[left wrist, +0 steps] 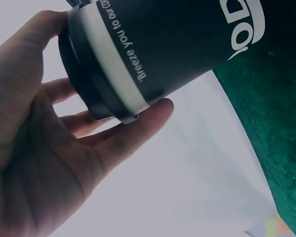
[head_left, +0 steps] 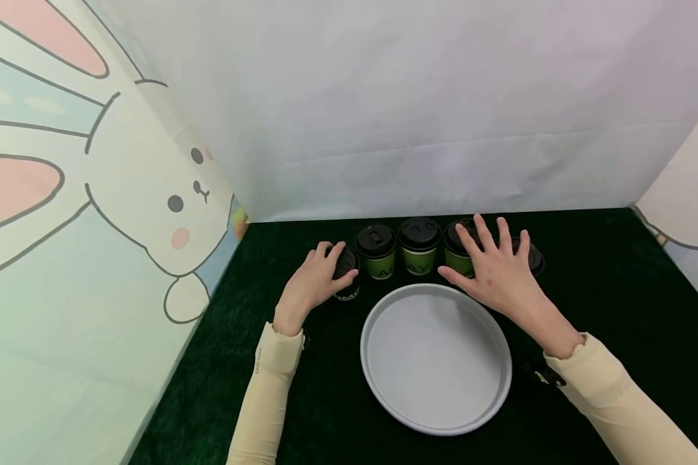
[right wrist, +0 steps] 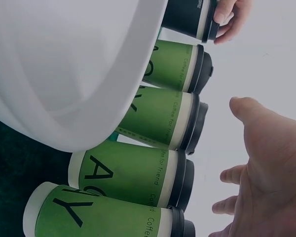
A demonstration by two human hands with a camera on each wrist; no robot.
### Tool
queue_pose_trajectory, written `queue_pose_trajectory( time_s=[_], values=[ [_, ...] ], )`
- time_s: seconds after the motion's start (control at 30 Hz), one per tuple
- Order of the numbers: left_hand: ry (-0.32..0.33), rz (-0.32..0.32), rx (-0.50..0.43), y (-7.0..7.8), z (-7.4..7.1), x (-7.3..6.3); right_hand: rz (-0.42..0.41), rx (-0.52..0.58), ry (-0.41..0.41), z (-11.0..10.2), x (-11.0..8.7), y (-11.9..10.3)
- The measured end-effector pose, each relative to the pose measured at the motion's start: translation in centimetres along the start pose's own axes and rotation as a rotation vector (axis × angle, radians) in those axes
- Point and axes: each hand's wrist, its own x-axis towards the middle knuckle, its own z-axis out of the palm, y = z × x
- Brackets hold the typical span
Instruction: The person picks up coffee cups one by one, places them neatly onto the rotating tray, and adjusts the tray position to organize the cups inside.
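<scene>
At the left end of a row of lidded paper coffee cups stands a black cup (left wrist: 172, 39) with white lettering and a dark lid. My left hand (head_left: 311, 281) grips it around the lid, thumb on one side and fingers on the other. Several green cups with black lids continue the row, among them one green cup (head_left: 379, 265) beside the black one and another green cup (head_left: 419, 258) further right. Over the right end of the row my right hand (head_left: 497, 274) spreads its fingers; in the right wrist view it is apart from the lids. It partly hides the cups there.
A round, light grey tray (head_left: 436, 358) lies in front of the cups on the dark green cloth (head_left: 320, 413). Behind the row rises a white backdrop (head_left: 413, 116). To the left is a panel with a cartoon rabbit (head_left: 151, 174).
</scene>
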Motion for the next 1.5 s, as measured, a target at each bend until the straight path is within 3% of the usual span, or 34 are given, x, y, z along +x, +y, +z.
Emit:
queue_pose_trajectory(
  time_s=[0.37, 0.7, 0.87, 1.13, 1.33, 1.5],
  values=[
    [0.115, 0.058, 0.037, 1.3, -1.1, -1.8, -0.010, -0.002, 0.007, 0.1, -0.1, 0.0],
    [0.200, 0.217, 0.057, 4.1, -1.8, -3.4, 0.000, 0.000, 0.004, -0.2, -0.3, -0.1],
    [0.237, 0.275, 0.131, 5.4, -1.8, -3.8, 0.004, -0.005, 0.003, -0.2, -0.4, -0.2],
    [0.307, 0.304, 0.232, 6.6, -1.7, -4.3, 0.013, -0.004, 0.006, -0.4, -0.5, -0.2],
    [0.360, 0.348, 0.254, 7.6, -2.3, -5.0, 0.016, -0.013, 0.020, -0.5, -0.5, -0.2],
    [0.354, 0.390, 0.244, 8.8, -3.0, -5.7, 0.008, -0.021, 0.044, -0.4, -0.6, -0.2]
  ],
)
